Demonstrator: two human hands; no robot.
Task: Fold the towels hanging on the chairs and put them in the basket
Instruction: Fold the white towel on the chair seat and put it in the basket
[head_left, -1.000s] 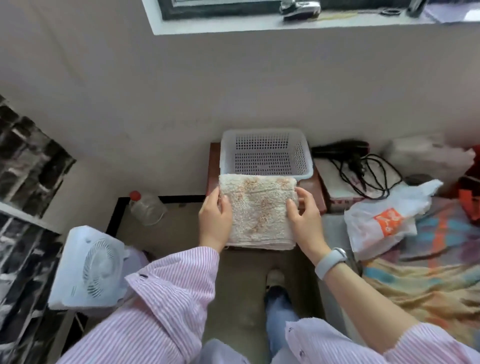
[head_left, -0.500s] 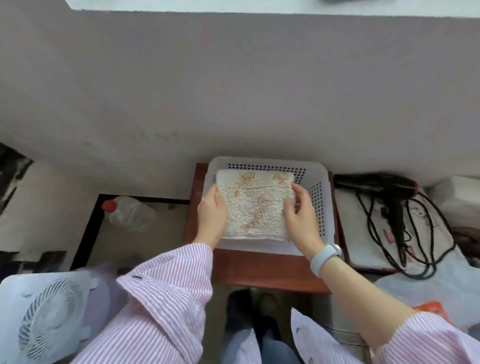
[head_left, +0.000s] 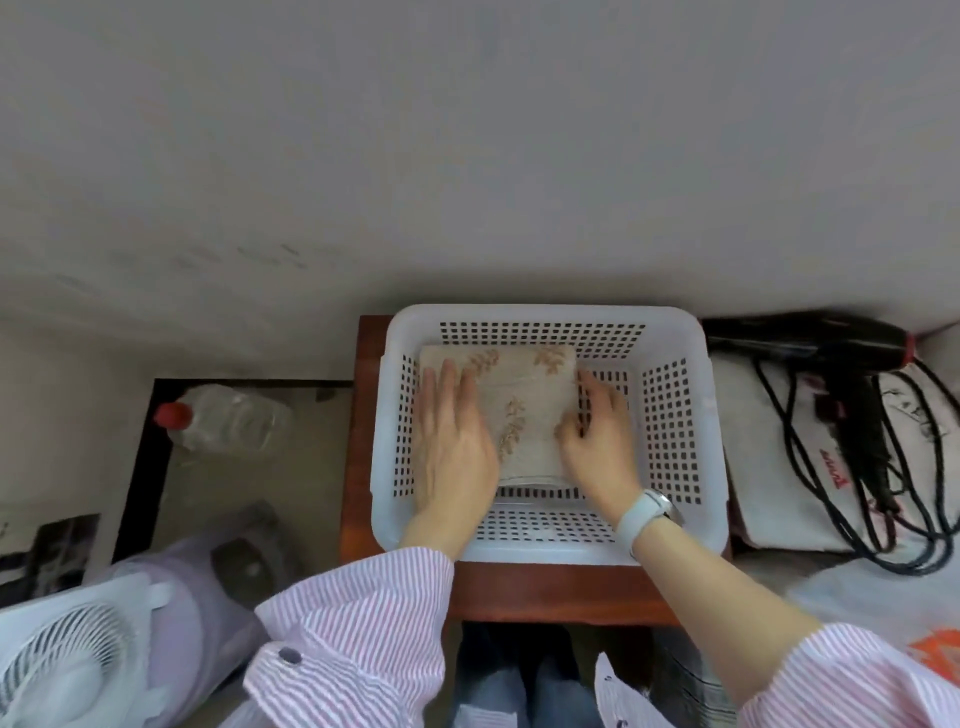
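A folded beige towel (head_left: 524, 405) with an orange leaf pattern lies flat on the bottom of the white perforated basket (head_left: 670, 415). My left hand (head_left: 452, 441) rests flat on the towel's left part, fingers straight. My right hand (head_left: 597, 441) is at the towel's right edge, fingers curled against it with the thumb on top. The basket stands on a small reddish-brown wooden table (head_left: 519, 592) against the wall.
A black hair dryer (head_left: 831, 343) with a coiled cord lies on a white bag (head_left: 769, 457) to the right. A clear bottle with a red cap (head_left: 223, 421) lies to the left. A white fan (head_left: 67, 665) sits at the lower left.
Both hands carried the folded towel forward over the basket and lowered it to the bottom. My left hand has moved from the towel's edge to lie flat on top.
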